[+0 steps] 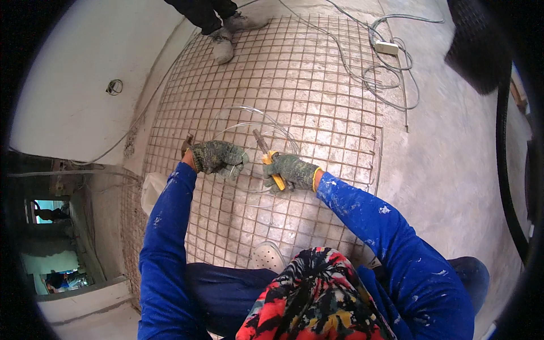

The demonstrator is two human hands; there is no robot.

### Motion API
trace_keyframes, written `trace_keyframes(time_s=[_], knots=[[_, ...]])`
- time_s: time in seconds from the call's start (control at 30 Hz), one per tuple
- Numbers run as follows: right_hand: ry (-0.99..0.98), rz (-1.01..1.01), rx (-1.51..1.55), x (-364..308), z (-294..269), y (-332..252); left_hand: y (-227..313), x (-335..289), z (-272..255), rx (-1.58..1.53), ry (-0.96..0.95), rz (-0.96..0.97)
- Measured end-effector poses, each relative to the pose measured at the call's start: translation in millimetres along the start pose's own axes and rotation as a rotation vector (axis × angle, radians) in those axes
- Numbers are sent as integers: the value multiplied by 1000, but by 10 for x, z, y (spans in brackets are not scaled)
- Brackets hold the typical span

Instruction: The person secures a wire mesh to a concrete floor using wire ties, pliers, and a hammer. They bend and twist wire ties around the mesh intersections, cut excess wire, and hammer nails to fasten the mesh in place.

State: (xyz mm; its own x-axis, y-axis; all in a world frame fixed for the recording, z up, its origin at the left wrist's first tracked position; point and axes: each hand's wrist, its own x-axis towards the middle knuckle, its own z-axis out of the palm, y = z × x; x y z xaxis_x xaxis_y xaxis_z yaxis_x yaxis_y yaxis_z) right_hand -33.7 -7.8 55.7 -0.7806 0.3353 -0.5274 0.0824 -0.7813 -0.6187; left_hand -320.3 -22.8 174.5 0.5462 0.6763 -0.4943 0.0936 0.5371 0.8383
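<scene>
Across the floor [436,147], steel mesh [326,82] already lies spread; wire [245,107] still loops loose. Right hand [293,170]: fingers closed round yellow-handled pincers [270,156]; left hand [217,157]: fingers part-curled, hold unclear.

Forearms [168,209] extended forward, left grip [218,158] curled, right grip [290,171] clenched

Concrete floor [447,158]; on it, rusty mesh [306,101]; grey cable [372,86]

The person wears white-spotted blue sleeves [368,212], grey-green gloves [293,170] with yellow edges [316,178], and colourful head cloth [323,300].
</scene>
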Motion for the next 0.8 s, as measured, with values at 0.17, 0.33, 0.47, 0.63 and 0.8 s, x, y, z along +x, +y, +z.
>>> trace_keyframes(time_s=[0.17,0.33,0.47,0.63,0.8], knots=[[117,-111,-212,-63,53,10,-115,60,-44,380,-32,222],[181,-163,-472,-95,12,-33,-201,151,-121,527,116,-223],[218,-364,-1033,73,-128,99,-251,90,-248,1028,14,-148],[487,-655,-1289,312,-212,237,-67,143,-112,650,194,-477],[143,-233,-1066,260,-251,13,260,71,94,599,410,-460]])
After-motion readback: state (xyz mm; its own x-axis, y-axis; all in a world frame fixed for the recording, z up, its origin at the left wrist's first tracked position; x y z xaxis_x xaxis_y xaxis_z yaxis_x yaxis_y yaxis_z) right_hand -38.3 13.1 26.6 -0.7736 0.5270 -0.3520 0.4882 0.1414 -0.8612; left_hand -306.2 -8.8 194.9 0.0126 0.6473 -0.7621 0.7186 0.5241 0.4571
